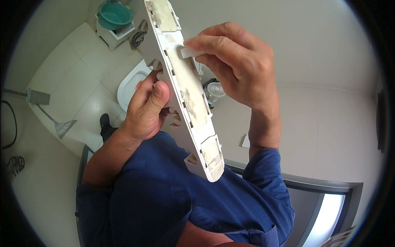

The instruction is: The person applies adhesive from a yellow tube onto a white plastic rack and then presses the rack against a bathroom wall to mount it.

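A long white plastic wall rack (166, 68) is held up on a slant before me, its back face turned toward me. Cream adhesive pads (187, 82) with grey, dirty patches run along that face. My left hand (144, 109) grips the rack from its left side, thumb uppermost, the other fingers partly hidden behind its cut-outs. Between thumb and fingers, my right hand (242, 61) pinches a small whitish flat piece (190, 53) with an uneven edge, against the upper part of the long middle pad. I cannot make out exactly what this piece is.
A green basin (115, 15) rests on a white stool (111, 37) at the far left. Beyond my left hand is a white toilet (131, 82). A small white fan (215, 89) stands behind the rack. A flyswatter-like tool (63, 126) is at left, a door frame (329, 187) at lower right.
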